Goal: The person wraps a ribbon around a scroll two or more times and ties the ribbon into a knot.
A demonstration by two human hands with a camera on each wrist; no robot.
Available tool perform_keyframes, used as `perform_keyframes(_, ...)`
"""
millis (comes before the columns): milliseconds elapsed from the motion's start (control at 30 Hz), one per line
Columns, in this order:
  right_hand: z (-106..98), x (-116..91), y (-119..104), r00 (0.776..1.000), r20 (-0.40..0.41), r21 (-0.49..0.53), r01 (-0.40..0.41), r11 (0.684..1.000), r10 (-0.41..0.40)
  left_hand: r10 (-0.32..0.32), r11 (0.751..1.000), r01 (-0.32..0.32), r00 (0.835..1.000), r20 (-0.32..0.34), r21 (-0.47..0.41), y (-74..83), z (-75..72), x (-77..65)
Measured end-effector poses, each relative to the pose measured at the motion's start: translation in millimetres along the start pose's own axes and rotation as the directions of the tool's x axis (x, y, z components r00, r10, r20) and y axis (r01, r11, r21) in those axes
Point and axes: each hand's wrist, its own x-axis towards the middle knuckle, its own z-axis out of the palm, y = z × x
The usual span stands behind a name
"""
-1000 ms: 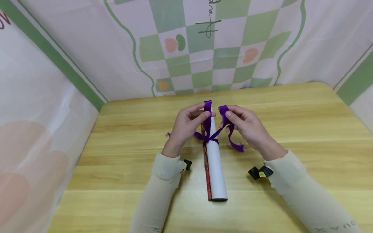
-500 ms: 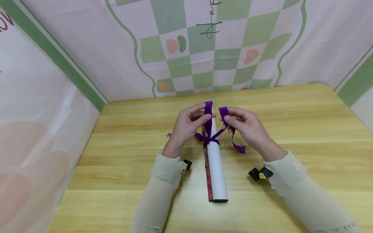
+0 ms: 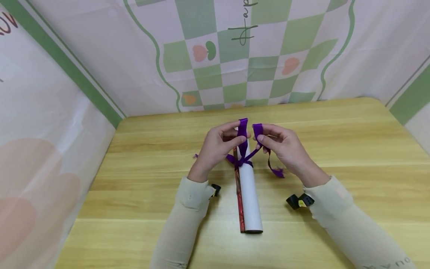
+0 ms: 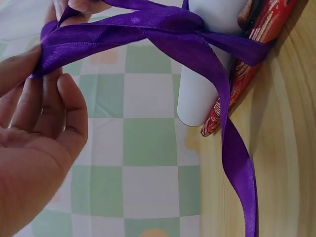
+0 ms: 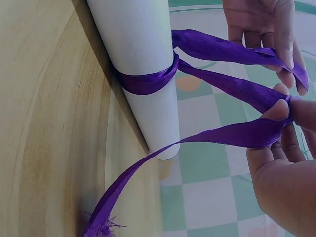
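I have the left hand (image 3: 216, 146) pinching one fold of the purple ribbon (image 3: 240, 162) between thumb and forefinger, with no gap at the tips beyond the ribbon's own thickness. The right hand (image 3: 285, 149) pinches a second fold in the same manner, its thumb laid over the satin, and a loose tail drops away below the grip to a frayed end (image 5: 102, 229). The two folds stand near each other but apart, both raised above the crossing; I judge that they are held so in order that each loop retains its shape and the strands do not tangle. Below the hands the ribbon encircles the white roll (image 3: 252, 198) as a narrow band, meeting at a crossing on its upper side; whether this is a tight knot I cannot tell. Alongside the roll lies a red patterned strip (image 3: 240, 213), which the ribbon also crosses. The roll rests lengthwise on the wooden table (image 3: 134, 194), between the forearms, presumably so that both hands can reach the binding equally. Beyond the table's far edge I see a checked cloth backdrop (image 3: 231, 67).
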Motion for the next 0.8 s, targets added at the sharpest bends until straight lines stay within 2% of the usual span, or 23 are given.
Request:
perform_keyframes(133, 0.9, 0.3, 0.1, 1.0, -0.001, -0.018, 0.004, 1.0, -0.004, -0.006, 1.0, 0.006, 1.0, 0.006, 0.017, -0.6, -1.0, -0.1)
perform_keyframes(367, 0.6, 0.0, 3.1, 1.0, -0.012, -0.019, 0.011, 1.0, -0.011, -0.018, 0.998, 0.014, 0.998, 0.064, 0.064, -3.2, -4.6, -0.5)
perform_keyframes(533, 0.8, 1.1, 2.8, 1.0, -0.025, -0.058, 0.001, 0.998, -0.003, -0.03, 0.996, 0.022, 0.995, 0.096, 0.084, -3.0, -8.4, 0.6)
perform_keyframes(800, 2.5, 0.3, 3.7, 1.0, -0.016, -0.066, -0.005, 0.998, 0.004, -0.076, 0.991, 0.066, 0.994, 0.081, 0.115, -3.5, -12.4, -1.4)
